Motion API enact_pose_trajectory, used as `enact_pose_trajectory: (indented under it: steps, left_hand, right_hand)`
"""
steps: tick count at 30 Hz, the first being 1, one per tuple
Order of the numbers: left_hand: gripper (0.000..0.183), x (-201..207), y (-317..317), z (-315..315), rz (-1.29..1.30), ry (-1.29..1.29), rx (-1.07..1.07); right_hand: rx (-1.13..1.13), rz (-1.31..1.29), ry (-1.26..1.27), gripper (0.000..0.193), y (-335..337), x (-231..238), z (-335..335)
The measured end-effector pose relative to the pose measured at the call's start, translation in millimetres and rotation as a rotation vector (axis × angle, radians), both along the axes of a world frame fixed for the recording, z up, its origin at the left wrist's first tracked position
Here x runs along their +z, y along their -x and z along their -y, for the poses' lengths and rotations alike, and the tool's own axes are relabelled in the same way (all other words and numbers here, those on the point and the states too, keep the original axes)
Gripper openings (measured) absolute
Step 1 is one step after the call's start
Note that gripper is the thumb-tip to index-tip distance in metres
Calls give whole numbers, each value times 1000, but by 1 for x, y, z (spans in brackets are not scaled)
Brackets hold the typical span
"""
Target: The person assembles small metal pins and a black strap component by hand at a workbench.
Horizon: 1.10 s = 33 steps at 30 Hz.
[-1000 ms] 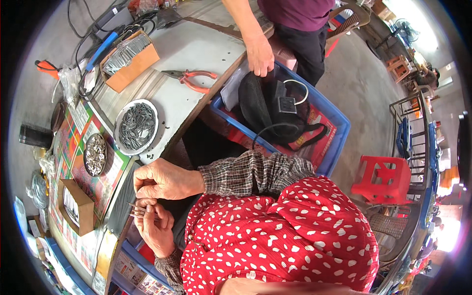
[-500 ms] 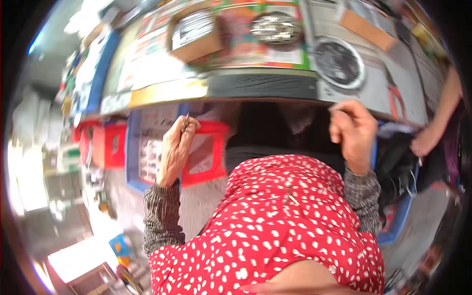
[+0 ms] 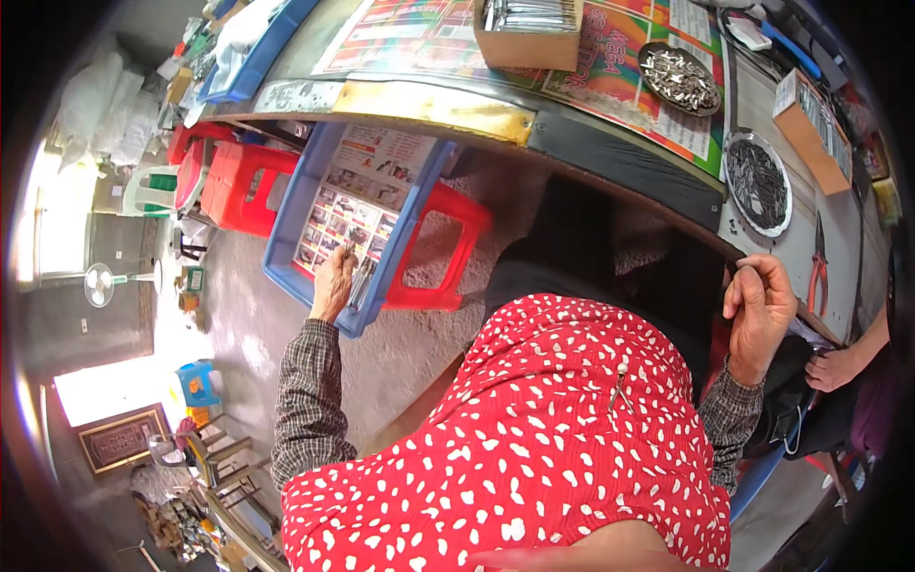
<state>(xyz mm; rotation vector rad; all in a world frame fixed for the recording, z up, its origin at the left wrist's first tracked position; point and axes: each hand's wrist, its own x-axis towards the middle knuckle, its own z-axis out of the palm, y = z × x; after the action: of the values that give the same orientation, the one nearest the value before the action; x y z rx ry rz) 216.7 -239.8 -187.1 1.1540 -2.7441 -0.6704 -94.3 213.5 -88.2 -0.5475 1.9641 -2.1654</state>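
My left hand is over the blue tray, fingers closed on a small metal piece whose exact kind is too small to tell. Printed paper lines the tray, and several slim silvery metal pieces lie in it beside my hand. My right hand is just off the front edge of the table, fingers curled with thumb and forefinger together. Whatever may be between them does not show.
On the table stand a cardboard box of slim metal pieces, a dish of small silvery parts, a white bowl of dark pieces, red-handled pliers and another box. Red stools stand below. Another person's hand is at right.
The view has swung left, so the table things sit further right. My left hand has moved over the tray with the metal piece. My right hand stays curled near the table edge.
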Motion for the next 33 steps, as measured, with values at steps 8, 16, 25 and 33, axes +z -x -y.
enact_pose_trajectory:
  steps: [8,16,25,33]
  left_hand:
    - [10,-44,-21,14,329,392,-111]
    - [22,-38,-32,3,396,333,-254]
    - [34,30,13,-24,655,806,-469]
    - [12,95,154,-162,78,228,-752]
  right_hand:
    - [-45,49,-145,8,-7,10,-2]
    - [15,-155,-194,7,-5,4,-33]
    - [-86,-393,-246,13,-19,30,-86]
    - [-499,-610,-539,12,-30,68,-174]
